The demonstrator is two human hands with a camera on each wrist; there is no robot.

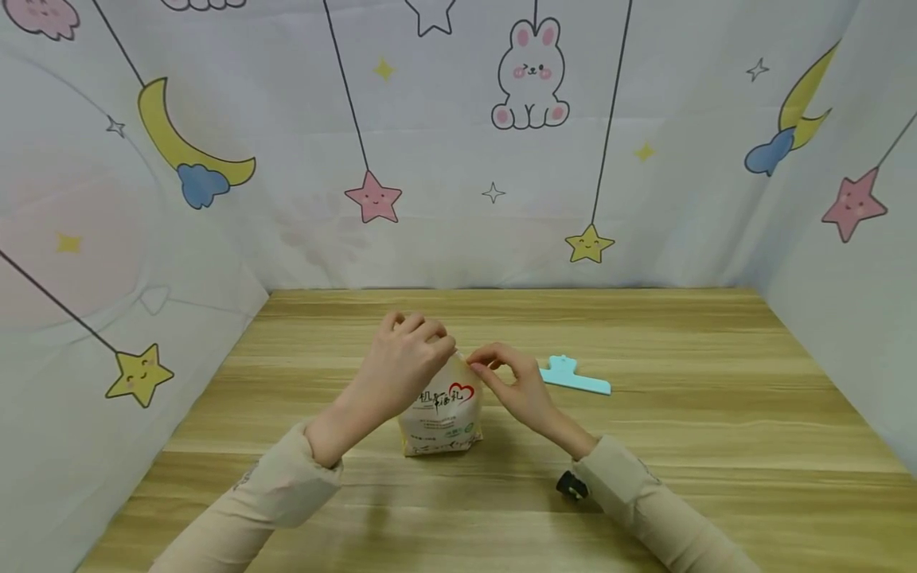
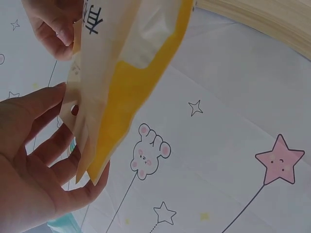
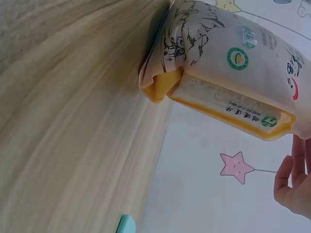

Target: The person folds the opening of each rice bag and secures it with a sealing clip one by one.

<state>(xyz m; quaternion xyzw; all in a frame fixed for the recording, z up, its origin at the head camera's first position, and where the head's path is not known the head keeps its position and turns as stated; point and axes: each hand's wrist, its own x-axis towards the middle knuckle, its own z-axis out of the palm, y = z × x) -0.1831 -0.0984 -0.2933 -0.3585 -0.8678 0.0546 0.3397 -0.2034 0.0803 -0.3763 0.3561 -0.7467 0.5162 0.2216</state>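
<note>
A white and yellow printed food bag (image 1: pixel 444 414), with a red heart on its front, stands upright on the table. My left hand (image 1: pixel 411 350) holds the bag's upper left edge from above, with the fingers curled. In the left wrist view the fingers of my left hand (image 2: pixel 43 160) lie around the bag's flat top (image 2: pixel 90 131), which has a small punched hole. At the upper right corner, thumb and fingers of my right hand (image 1: pixel 519 386) pinch the bag. The right wrist view shows the bag's side (image 3: pixel 233 104), with a clear window. What is inside cannot be made out.
A light blue bag clip (image 1: pixel 575 380) lies on the wooden table (image 1: pixel 680 342), behind and right of my right hand. Under the right sleeve sits a small black device (image 1: pixel 571 485). White cloth walls (image 1: pixel 444 103) with cartoon prints enclose the table's back and sides.
</note>
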